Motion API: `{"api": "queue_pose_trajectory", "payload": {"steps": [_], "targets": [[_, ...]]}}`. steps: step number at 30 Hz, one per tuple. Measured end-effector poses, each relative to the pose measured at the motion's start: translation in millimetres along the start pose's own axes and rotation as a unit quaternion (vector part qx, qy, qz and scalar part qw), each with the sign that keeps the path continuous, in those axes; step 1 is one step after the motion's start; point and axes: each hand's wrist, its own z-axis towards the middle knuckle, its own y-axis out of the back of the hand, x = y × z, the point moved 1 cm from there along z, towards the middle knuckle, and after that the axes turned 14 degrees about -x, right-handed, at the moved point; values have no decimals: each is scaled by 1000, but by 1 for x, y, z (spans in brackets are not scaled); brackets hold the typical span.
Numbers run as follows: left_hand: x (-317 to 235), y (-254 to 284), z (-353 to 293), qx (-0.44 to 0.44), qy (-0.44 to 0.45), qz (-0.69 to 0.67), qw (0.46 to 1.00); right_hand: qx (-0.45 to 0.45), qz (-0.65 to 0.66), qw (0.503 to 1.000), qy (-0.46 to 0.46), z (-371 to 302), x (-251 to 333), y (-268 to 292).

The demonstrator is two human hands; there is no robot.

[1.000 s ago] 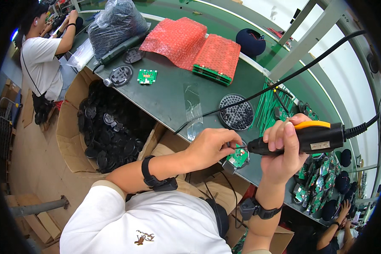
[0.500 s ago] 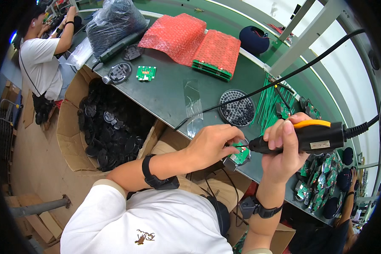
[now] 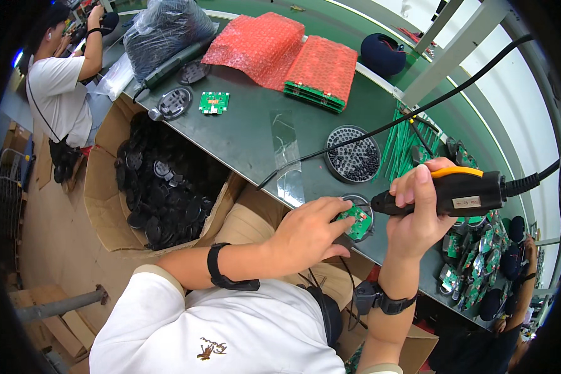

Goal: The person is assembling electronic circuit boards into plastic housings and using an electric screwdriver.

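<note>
My right hand point(image 3: 421, 215) wraps round a black electric screwdriver point(image 3: 458, 194) with an orange lever, its bit pointing left. Just beyond the bit, a green circuit board point(image 3: 359, 225) sits in a round dark housing point(image 3: 369, 233) at the table's near edge. My left hand point(image 3: 308, 238) is beside this housing, fingers reaching to the board's left side and thumb spread away below. Nothing shows gripped in it. Whether the bit touches a screw is too small to tell. Beyond the board stands a round dish point(image 3: 353, 154) of small black parts.
An open cardboard box point(image 3: 115, 230) of black round parts stands left of my knees. Red bubble wrap point(image 3: 258, 50) and stacked boards point(image 3: 315, 95) lie at the back. Board assemblies point(image 3: 474, 268) pile up at right. A black cable point(image 3: 442, 103) crosses above. Other people sit at both sides.
My left thumb and fingers have moved apart from a pinch near the screwdriver's tip, and the thumb has dropped lower. More of the board and housing shows. The screwdriver has shifted only slightly.
</note>
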Motion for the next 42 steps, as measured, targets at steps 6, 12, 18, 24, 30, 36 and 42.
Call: {"api": "queue_pose_trajectory", "payload": {"steps": [6,12,18,24,30,36,42], "targets": [[11,2,15,-85,109,-92,986,-7,23,1000,-9,4,14,-1],[17,-8,27,-108,100,-109,983,13,45,999,-14,3,23,-4],[19,-9,28,-112,104,-120,981,13,44,999,-18,0,26,-2],[19,-9,29,-114,96,-113,982,10,38,999,-11,-1,26,-1],[14,-2,25,-84,86,-76,990,16,32,999,-9,-1,21,3],[-9,5,-1,-21,25,15,999,-3,8,1000,4,0,9,5],[-9,2,-2,-10,2,62,998,6,2,1000,21,1,2,3]]}}
